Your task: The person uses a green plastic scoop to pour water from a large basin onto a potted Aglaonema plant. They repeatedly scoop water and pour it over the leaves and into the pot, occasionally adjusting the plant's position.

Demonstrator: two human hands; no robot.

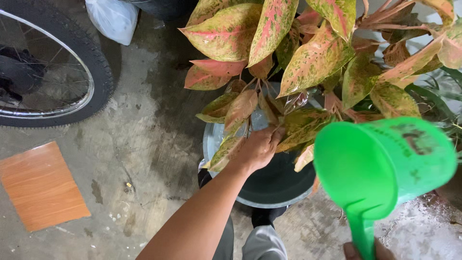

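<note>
Plant (308, 62), grey pot (274, 185), wet concrete floor (144, 144)

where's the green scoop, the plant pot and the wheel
green scoop (385, 163), head view, on the cup's side
plant pot (274, 185), head view, on the dark near wall
wheel (98, 72), head view, on the black tyre

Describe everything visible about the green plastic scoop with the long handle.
The green plastic scoop is a bright, glossy cup with a straight handle running down to the bottom edge, where the right hand grips it. It is tipped on its side, its open mouth turned to the left, with nothing seen inside. Dark worn markings smudge its outer wall. It hangs in the air beside the pink-and-green leafy plant, slightly blurred.
</note>
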